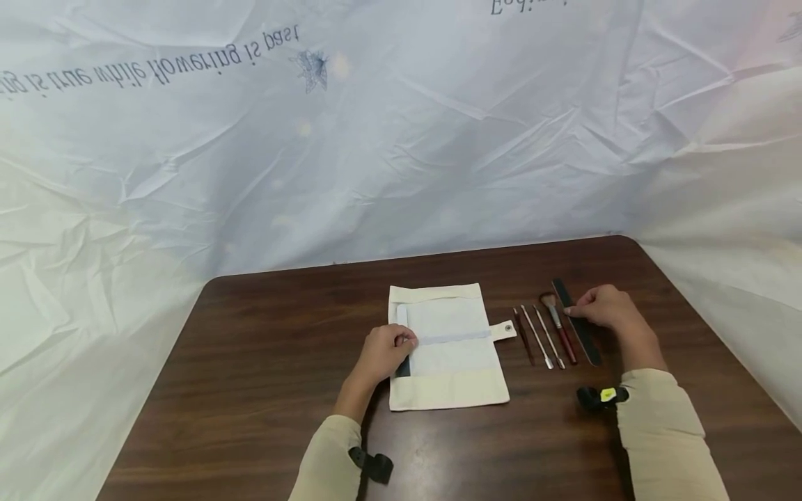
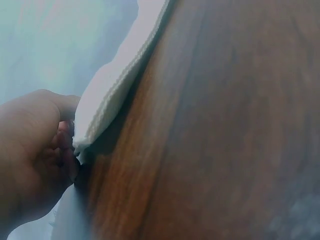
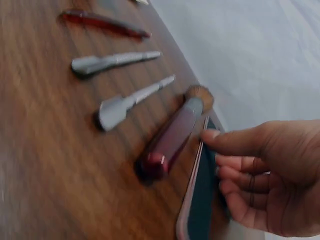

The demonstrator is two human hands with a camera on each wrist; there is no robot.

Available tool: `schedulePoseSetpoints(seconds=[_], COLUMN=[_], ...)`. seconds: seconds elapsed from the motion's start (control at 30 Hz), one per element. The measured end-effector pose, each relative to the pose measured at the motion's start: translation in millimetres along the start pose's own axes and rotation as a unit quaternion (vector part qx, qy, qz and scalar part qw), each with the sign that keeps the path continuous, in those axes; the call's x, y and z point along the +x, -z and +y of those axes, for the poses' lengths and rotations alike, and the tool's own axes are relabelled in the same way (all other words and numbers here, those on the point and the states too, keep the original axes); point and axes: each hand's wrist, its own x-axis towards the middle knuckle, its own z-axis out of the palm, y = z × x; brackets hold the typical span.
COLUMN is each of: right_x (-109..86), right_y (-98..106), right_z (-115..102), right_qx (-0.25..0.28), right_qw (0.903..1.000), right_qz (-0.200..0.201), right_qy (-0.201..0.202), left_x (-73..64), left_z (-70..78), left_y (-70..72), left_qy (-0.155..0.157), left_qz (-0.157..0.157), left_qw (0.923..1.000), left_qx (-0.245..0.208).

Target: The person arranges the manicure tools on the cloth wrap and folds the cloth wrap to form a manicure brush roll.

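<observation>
A cream fabric tool roll [image 1: 451, 391] lies unfolded on the table, a strip with a white upper end [image 1: 402, 316] and a dark lower end tucked along its left side. My left hand [image 1: 383, 351] grips the roll at that left side, covering the strip's middle; in the left wrist view the stitched edge bulges up beside the fingers. Over at the right, my right hand [image 1: 604, 306] pinches a long black nail file [image 1: 585, 341] by its sides. Its thumb is at the edge nearest a red-handled brush [image 3: 172, 135], fingers on the far edge.
Left of the brush lie two metal cuticle pushers [image 1: 537, 337] and a thin dark-red tool [image 1: 523, 337]. A snap tab [image 1: 504, 330] sticks out of the roll towards them. White printed sheeting [image 1: 401, 139] hangs behind the brown table [image 1: 263, 362].
</observation>
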Motion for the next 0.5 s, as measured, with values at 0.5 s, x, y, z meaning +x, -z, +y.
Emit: schedulePoseSetpoints(seconds=[0.5], right_x=[2.0], right_y=[-2.9], right_z=[-13.6], right_qx=[0.048], right_qw=[0.9985], right_qz=[-0.025], right_qy=[-0.007], left_x=[-1.2], left_z=[-0.1], left_y=[-0.8], left_qy=[-0.006], left_qz=[0.002], left_qw=[1.0], left_qx=[0.0])
